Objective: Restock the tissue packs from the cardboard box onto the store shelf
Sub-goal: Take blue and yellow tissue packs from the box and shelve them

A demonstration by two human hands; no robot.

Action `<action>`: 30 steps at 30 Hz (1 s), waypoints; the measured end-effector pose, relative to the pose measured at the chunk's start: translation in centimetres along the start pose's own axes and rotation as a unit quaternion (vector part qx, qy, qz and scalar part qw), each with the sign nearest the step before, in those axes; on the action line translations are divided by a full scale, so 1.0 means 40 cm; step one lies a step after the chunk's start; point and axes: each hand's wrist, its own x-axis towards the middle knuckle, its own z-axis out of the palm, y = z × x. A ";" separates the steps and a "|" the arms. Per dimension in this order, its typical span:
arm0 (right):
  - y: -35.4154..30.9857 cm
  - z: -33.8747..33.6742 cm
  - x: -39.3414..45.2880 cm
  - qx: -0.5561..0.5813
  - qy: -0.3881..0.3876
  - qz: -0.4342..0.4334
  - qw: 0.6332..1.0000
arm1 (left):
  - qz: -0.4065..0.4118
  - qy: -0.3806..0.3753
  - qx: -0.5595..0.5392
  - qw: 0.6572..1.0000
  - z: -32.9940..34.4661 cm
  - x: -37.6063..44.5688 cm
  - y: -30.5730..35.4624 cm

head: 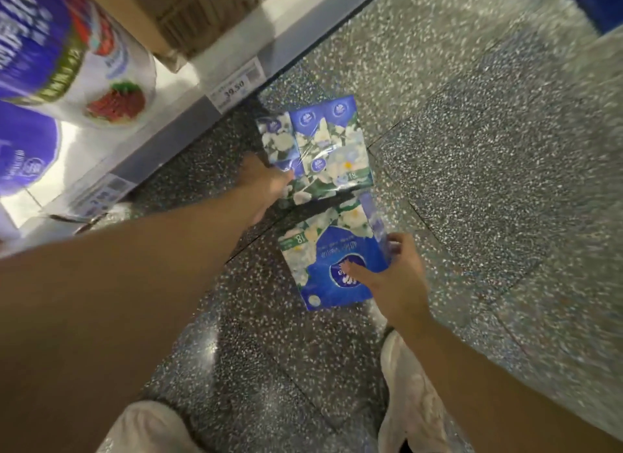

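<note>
Two blue tissue packs with white flower prints are over the speckled floor. My right hand point(392, 277) grips the nearer tissue pack point(332, 263) by its right edge, thumb across its blue front. My left hand point(266, 182) reaches to the lower left corner of the farther tissue pack point(320, 149), which lies flat on the floor; the motion blur hides whether the fingers are closed on it. The store shelf point(175, 115) runs along the upper left, with a cardboard box point(188, 14) standing on it.
Large purple-and-white packs point(67, 57) fill the shelf at the left. Price tags point(236, 88) line the shelf's edge. My knees in light trousers point(414, 402) are at the bottom. Terrazzo floor point(488, 149) spreads out to the right.
</note>
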 end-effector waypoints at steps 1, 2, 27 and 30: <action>0.008 -0.007 0.007 -0.011 -0.005 -0.012 1.000 | 0.018 0.015 -0.002 1.000 0.000 0.016 0.018; 0.009 -0.015 0.011 -0.021 -0.008 -0.022 1.000 | 0.040 0.020 -0.002 0.999 0.001 0.029 0.041; -0.010 -0.065 -0.155 -0.025 -0.060 -0.035 0.997 | 0.199 -0.035 0.085 0.976 -0.090 -0.225 0.132; -0.129 -0.135 -0.238 -0.034 -0.015 -0.080 0.996 | 0.306 -0.028 0.175 0.935 -0.181 -0.360 0.207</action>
